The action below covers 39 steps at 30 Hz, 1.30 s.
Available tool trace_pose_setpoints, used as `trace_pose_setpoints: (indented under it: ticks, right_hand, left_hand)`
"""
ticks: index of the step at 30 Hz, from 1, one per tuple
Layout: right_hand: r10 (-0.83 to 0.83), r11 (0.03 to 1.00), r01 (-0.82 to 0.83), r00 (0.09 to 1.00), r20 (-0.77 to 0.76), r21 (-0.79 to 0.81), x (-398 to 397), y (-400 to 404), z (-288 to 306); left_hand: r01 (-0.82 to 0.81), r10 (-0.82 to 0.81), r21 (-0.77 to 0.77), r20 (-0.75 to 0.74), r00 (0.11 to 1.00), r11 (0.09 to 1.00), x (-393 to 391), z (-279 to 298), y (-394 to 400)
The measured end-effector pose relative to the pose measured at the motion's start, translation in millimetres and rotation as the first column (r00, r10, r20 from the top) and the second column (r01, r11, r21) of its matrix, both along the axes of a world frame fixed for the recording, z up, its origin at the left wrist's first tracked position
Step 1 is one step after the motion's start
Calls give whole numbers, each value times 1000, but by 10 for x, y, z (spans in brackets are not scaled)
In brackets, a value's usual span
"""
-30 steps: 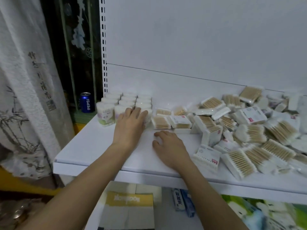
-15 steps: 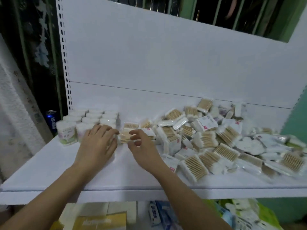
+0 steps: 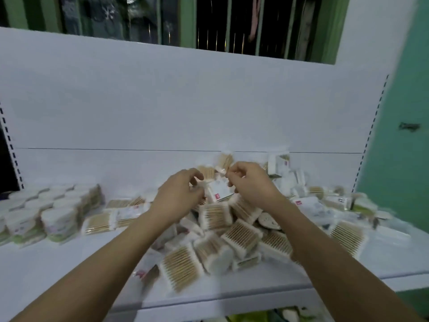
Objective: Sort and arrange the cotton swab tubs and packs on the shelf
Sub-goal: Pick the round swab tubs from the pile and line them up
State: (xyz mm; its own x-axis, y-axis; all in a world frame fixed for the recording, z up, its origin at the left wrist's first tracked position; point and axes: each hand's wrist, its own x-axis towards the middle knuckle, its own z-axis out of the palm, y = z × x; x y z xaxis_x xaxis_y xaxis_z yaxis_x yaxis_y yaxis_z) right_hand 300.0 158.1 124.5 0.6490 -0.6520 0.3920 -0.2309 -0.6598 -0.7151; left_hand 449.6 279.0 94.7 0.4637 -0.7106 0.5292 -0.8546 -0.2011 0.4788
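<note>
Both hands hover over the pile of swab packs [image 3: 234, 231] in the middle of the shelf [image 3: 58, 275]. The right hand [image 3: 251, 184] pinches a small pack [image 3: 224, 169] between thumb and curled fingers. The left hand [image 3: 180, 194] has its fingers curled; blur hides whether it holds something. The tubs [image 3: 44, 212] stand grouped at the left edge.

Both forearms reach forward, left hand [image 3: 180, 195] and right hand [image 3: 251, 183] raised close together, fingers [image 3: 234, 169] curled.
</note>
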Motion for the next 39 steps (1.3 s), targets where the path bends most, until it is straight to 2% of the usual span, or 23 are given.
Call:
trace_pose_setpoints:
  ticks: [6, 12, 19, 23, 29, 32, 36, 39]
  right_hand:
    - [-105, 992, 99, 992, -73, -77, -341, -840, 75]
    - [-37, 996, 25, 990, -139, -87, -284, -1185, 22]
    - [-11, 990, -9, 991, -136, -143, -264, -1310, -20]
    - [-17, 992, 4, 995, -102, -128, -305, -1358, 29]
    - [-45, 989, 28, 991, -122, -142, -277, -1414, 26]
    - [-85, 965, 34, 978, -189, -261, -231, -1430, -35]
    - [-243, 840, 37, 918, -314, -542, -213, -1440, -96]
    - [-268, 838, 36, 897, -353, -545, -214, -1444, -84]
  left_hand:
    - [-60, 66, 52, -121, 990, 997, -267, 228, -952]
    - [-241, 249, 107, -72, 966, 965, -340, 169, -1536]
    - [-358, 363, 64, -71, 929, 931, -411, 106, -1847]
    - [-383, 375, -19, -166, 912, 923, -366, 83, -1917]
    - [-393, 378, -69, -162, 911, 917, -317, 61, -1871]
    - [-366, 363, -3, -119, 924, 931, -313, 77, -1872]
    - [-353, 358, 56, -114, 927, 934, -288, 116, -1909]
    - [-374, 378, 71, -78, 922, 925, -317, 171, -1861]
